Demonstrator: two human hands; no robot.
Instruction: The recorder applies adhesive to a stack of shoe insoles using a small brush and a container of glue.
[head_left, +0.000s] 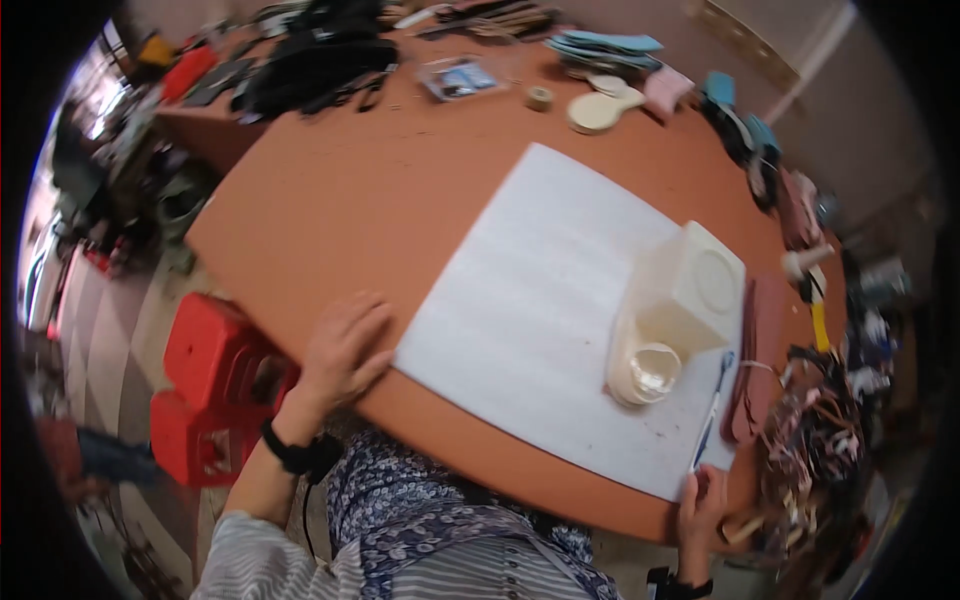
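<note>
My left hand [348, 345] lies on the near left edge of the orange-brown table, fingers stretched out and holding nothing. At the near right corner of a white sheet [510, 300], the curled fingers of my right hand [703, 508] close on the lower end of a blue-and-white toothbrush [712, 415]. Its bristle end points away from me over the sheet. To the left of the brush stand a cream, square-based plastic container [700, 285], tipped over, and a small round cream tub [645, 378] with a shiny inside. Dark specks dot the sheet near the tub.
Bundled brownish-pink strips [755, 360] and a tangle of scraps [815, 430] line the right edge. Black material [320, 60], a tape roll [539, 98], cream paddle-shaped pieces [600, 108] and light-blue pieces [605, 48] lie at the back. Red stools [210, 345] stand at the left.
</note>
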